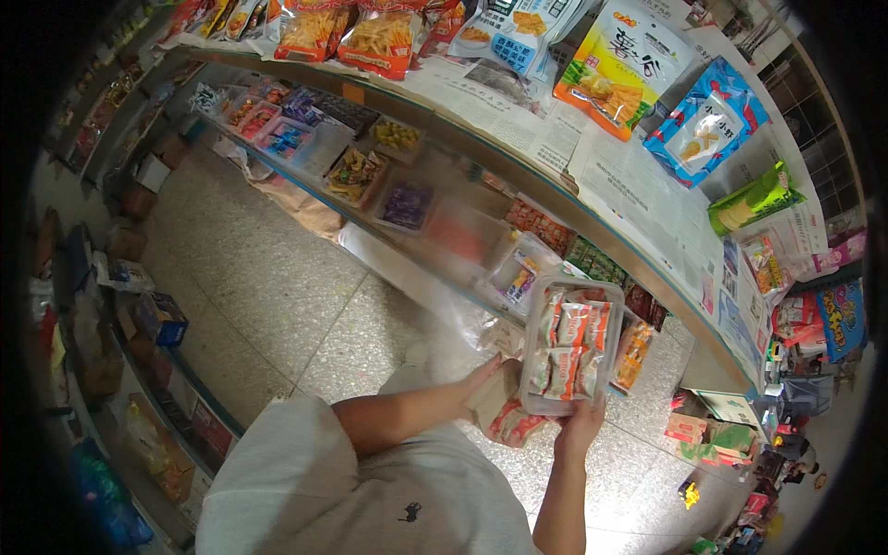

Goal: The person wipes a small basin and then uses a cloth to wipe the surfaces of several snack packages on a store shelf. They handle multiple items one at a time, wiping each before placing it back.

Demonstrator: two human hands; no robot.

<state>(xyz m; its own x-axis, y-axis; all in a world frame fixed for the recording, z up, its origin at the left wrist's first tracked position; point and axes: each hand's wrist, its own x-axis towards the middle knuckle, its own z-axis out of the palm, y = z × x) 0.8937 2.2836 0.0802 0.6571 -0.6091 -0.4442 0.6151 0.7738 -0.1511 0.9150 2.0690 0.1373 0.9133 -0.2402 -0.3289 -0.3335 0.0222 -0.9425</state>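
Note:
My right hand (581, 424) grips the lower end of a clear plastic tub (531, 371) filled with small orange-and-white wrapped snack packs (574, 322). Just left of the tub, my left hand (482, 388) holds a brown cloth or paper piece (510, 416) with red patterning; its material is not certain. Part of that piece hangs below the tub, between both hands. The tub is over the near edge of a low shelf, beside a clear tub with a few small packs (520, 277). Orange-yellow packs (633, 355) lie right of the tub I hold.
A newspaper-covered counter (603, 173) with snack bags curves above the low shelf. More tubs, one of purple sweets (406, 205), line that shelf (305, 182). Stocked shelves (173, 374) stand at the left. Cardboard boxes (721, 440) and a small yellow item (689, 494) are at the right.

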